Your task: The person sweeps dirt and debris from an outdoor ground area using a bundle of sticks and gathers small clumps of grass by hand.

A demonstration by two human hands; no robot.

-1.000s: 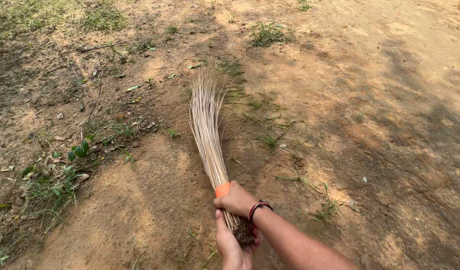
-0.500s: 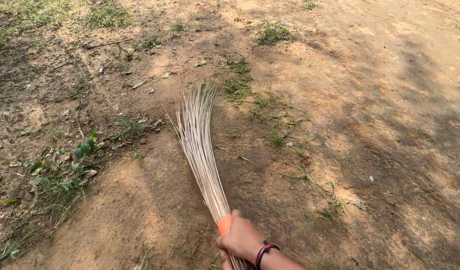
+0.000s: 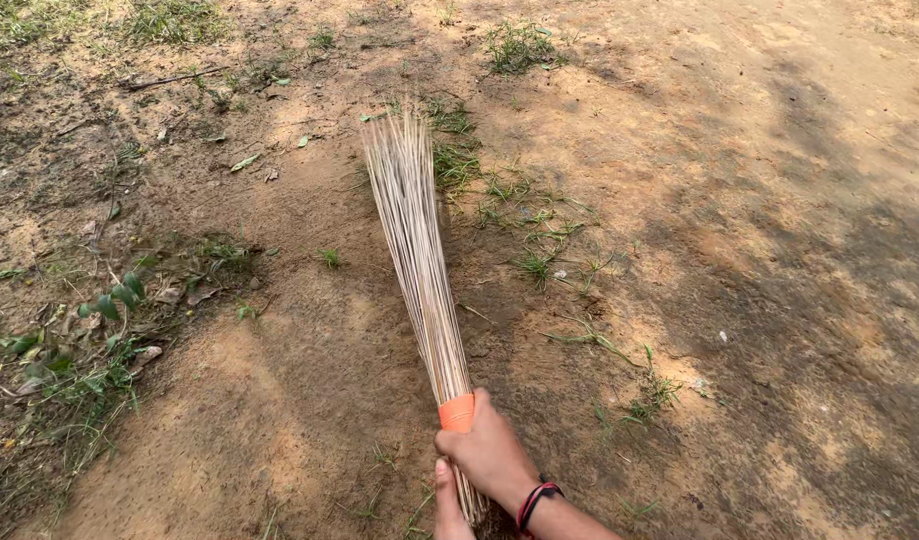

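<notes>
A stick broom (image 3: 417,245) of pale thin ribs, bound by an orange band (image 3: 458,412), points away from me over bare sandy ground. My right hand (image 3: 493,453), with a dark red bangle at the wrist, is closed around the bundle just below the band. My left hand (image 3: 450,505) shows only partly at the bottom edge, pressed against the broom's base. The broom's tips fan out near a small grass tuft (image 3: 455,160).
Dry leaves, twigs and small green plants (image 3: 100,340) lie along the left side. Sparse grass patches (image 3: 540,255) dot the dirt to the right of the broom. A fallen stick (image 3: 175,78) lies at the upper left. Tree shade covers the right side.
The broom has swung back from the left toward the middle and its tips now reach farther ahead. My left hand, out of view half a second ago, shows again at the base.
</notes>
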